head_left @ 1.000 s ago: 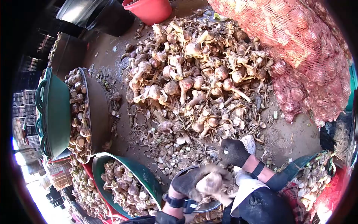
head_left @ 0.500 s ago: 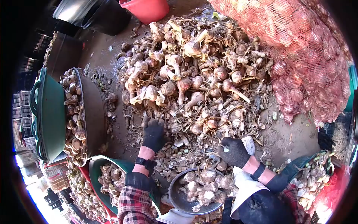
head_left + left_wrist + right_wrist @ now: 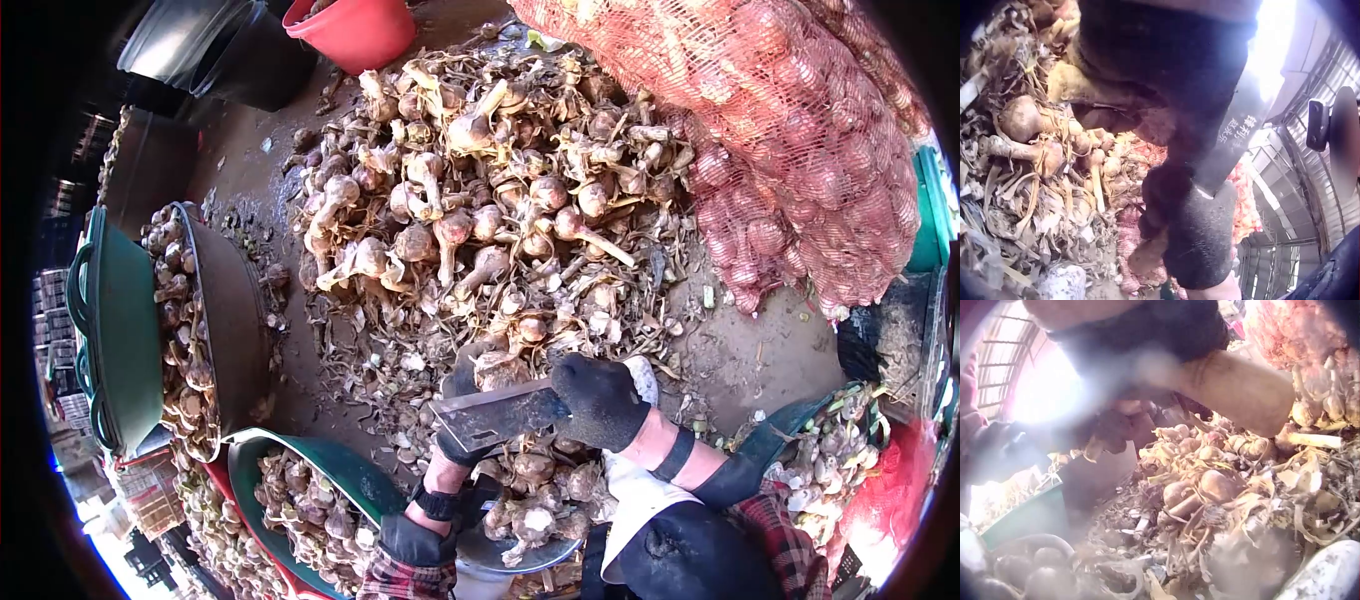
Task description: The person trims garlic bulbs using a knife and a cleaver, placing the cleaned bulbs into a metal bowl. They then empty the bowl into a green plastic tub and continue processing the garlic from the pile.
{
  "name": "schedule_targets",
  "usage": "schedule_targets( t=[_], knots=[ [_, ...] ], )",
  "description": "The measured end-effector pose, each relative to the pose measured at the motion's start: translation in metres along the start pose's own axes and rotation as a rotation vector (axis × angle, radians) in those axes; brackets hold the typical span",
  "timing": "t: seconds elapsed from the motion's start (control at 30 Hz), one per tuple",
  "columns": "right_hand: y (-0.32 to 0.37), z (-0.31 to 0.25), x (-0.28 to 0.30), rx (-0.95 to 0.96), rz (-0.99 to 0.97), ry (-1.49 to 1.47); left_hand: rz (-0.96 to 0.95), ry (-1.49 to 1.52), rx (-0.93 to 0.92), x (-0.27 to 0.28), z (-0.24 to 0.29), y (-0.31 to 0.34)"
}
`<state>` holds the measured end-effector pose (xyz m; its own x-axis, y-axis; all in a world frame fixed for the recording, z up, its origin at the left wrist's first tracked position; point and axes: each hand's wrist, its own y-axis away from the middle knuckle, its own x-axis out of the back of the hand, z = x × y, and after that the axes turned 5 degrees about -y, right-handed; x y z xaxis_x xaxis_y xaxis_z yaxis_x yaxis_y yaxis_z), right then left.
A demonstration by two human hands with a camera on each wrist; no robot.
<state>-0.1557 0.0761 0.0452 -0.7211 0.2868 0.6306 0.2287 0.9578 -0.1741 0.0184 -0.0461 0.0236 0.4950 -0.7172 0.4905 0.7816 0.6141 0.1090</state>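
My gloved right hand grips a broad-bladed cleaver; its wooden handle sticks out past the fist in the right wrist view. Behind the blade, my gloved left hand holds a garlic bulb, partly hidden by the cleaver. A stem juts from the left glove in the left wrist view. Below the hands, a metal basin contains several trimmed garlic bulbs. Just ahead lies a heap of untrimmed garlic with long dry stalks.
Red mesh sacks full of bulbs lean at the right. Garlic fills a green tub and a dark tub on the left. A red bucket stands at the back. A whitish stone-like lump lies beside the right hand.
My left hand let a bulb go into the basin, reached out to the heap, then came back with another bulb. The right hand swung the cleaver across in front of it.
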Motion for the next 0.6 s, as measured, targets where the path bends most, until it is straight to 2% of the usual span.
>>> schedule_targets(
  t=[0.07, 0.13, 0.2, 0.23, 0.33, 0.37, 0.4, 0.43, 0.47, 0.5, 0.53, 0.6],
  knots=[
    [0.005, 0.007, -0.001, 0.024, 0.005, -0.01, -0.013, 0.88, 0.524, 0.0, 0.029, -0.005],
    [0.009, 0.017, -0.006, 0.038, 0.053, 0.012, 0.0, 0.824, 0.471, -0.002, 0.037, -0.005],
    [0.015, 0.023, -0.009, 0.056, 0.074, 0.038, -0.127, 0.406, 0.244, -0.003, 0.028, -0.006],
    [0.017, 0.024, -0.008, 0.02, 0.048, 0.009, -0.13, 0.313, 0.137, -0.003, 0.033, -0.007],
    [0.024, 0.038, -0.017, 0.003, 0.032, -0.004, -0.132, 0.266, 0.077, -0.004, 0.031, 0.003],
    [0.025, 0.045, -0.021, -0.168, -0.012, 0.069, -0.44, -0.279, -0.162, 0.005, 0.025, 0.002],
    [0.026, 0.054, -0.025, -0.343, -0.055, 0.139, -0.222, 0.19, 0.101, 0.0, 0.047, 0.007],
    [0.03, 0.068, -0.023, -0.366, 0.061, 0.148, -0.262, 0.223, 0.024, 0.005, 0.058, 0.009],
    [0.041, 0.074, -0.021, -0.47, 0.07, 0.145, -0.275, 0.257, -0.046, 0.01, 0.066, 0.011],
    [0.042, 0.066, -0.018, -0.474, 0.087, 0.104, -0.228, 0.394, 0.099, 0.015, 0.073, 0.01],
    [0.038, 0.06, -0.012, -0.479, 0.121, 0.071, -0.134, 0.248, 0.037, 0.023, 0.065, 0.003],
    [0.024, 0.037, -0.005, -0.51, 0.173, -0.013, 0.138, 0.363, 0.303, 0.028, 0.066, -0.003]
  ],
)
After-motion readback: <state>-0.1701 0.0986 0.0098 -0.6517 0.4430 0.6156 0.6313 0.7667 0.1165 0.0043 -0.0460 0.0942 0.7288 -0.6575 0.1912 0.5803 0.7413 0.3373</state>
